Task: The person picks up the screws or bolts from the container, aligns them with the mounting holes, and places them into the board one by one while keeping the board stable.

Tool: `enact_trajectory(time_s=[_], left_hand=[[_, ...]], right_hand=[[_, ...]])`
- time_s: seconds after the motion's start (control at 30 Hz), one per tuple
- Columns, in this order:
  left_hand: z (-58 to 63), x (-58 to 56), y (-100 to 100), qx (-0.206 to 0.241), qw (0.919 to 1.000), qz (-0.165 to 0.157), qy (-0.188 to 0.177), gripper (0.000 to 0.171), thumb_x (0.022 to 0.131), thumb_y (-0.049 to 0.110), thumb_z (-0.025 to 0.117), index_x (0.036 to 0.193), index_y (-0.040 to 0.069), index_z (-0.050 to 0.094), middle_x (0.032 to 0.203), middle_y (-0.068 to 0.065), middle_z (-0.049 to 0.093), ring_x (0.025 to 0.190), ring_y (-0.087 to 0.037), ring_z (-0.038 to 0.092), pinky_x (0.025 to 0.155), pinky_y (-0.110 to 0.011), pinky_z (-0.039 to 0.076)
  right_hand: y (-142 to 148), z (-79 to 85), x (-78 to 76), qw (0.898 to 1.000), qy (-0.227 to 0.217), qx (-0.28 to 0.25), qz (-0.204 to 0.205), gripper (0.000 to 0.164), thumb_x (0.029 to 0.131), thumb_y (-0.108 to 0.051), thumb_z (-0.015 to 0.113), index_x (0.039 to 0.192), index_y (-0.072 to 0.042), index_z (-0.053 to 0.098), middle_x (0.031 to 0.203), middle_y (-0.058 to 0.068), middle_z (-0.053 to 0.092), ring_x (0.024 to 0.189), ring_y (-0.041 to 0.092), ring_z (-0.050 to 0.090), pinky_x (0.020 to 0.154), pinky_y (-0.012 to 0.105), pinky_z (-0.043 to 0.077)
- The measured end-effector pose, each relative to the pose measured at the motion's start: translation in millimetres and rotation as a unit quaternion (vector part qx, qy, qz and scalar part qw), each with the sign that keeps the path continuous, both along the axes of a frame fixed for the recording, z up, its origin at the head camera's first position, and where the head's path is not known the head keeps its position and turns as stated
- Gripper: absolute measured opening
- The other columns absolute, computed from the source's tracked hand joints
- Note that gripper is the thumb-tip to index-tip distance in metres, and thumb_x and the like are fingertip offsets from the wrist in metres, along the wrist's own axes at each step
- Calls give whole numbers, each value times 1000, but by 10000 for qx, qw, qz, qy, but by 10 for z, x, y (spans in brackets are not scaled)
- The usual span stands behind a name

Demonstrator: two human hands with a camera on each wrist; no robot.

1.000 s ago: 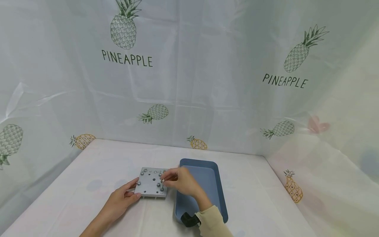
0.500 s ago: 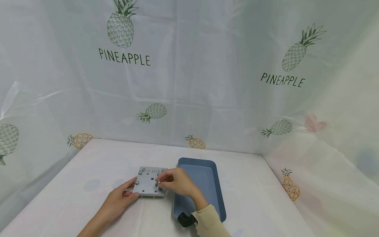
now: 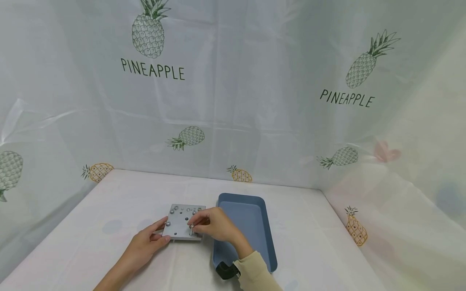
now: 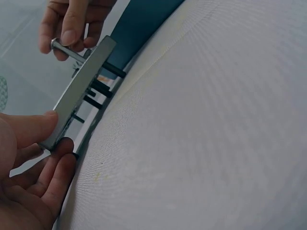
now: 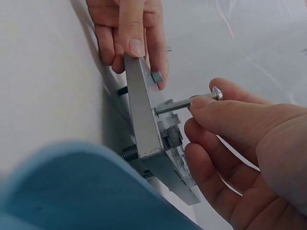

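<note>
A silver metal plate (image 3: pixel 178 223) with holes and several bolts through it is raised slightly off the table; bolt ends stick out below in the left wrist view. My left hand (image 3: pixel 142 245) holds its left edge, thumb (image 4: pixel 36 128) on the near side and fingers underneath. Over the front right of the plate, my right hand (image 3: pixel 218 225) pinches a long bolt (image 5: pixel 180 104) between thumb and index finger, close under the head. The bolt's threaded tip meets the plate's upper face. Whether it has entered a hole I cannot tell.
Right of the plate lies a shallow blue tray (image 3: pixel 251 226), partly under my right forearm. A black wrist camera (image 3: pixel 226 270) sits over its near left corner. Behind the white-covered table (image 3: pixel 145 190) hangs a curtain (image 3: pixel 255 101) with pineapple prints.
My right hand has shifted left and slightly nearer over the plate, bringing the bolt to the plate's front right. My left hand keeps its hold on the edge. The head view has shifted slightly.
</note>
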State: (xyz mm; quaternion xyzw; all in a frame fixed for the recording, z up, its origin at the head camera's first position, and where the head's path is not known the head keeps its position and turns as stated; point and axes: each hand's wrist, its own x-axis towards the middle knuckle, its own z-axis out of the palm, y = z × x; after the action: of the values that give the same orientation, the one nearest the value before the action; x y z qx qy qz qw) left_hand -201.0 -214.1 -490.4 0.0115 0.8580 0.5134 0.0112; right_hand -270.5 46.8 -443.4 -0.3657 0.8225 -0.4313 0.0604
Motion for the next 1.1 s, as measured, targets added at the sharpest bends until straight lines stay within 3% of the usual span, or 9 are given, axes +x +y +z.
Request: enact_trajectory(time_s=[0.53, 1.1], left_hand=[[-7, -15, -6, -46, 10000, -11, -56, 76, 98, 33, 79, 162, 12, 45, 152, -19, 58, 104, -11, 68, 87, -23, 50], [18, -3, -2, 29, 9999, -49, -92, 76, 98, 32, 78, 163, 10, 44, 153, -21, 57, 105, -11, 69, 86, -22, 51]], right_hand=[[-8, -6, 1, 9999, 152, 13, 38, 15, 94, -4, 80, 108, -11, 82, 96, -10, 78, 85, -5, 69, 80, 19, 57], [-33, 26, 32, 9999, -64, 149, 40, 14, 94, -4, 80, 104, -13, 82, 95, -11, 77, 84, -5, 66, 80, 19, 56]])
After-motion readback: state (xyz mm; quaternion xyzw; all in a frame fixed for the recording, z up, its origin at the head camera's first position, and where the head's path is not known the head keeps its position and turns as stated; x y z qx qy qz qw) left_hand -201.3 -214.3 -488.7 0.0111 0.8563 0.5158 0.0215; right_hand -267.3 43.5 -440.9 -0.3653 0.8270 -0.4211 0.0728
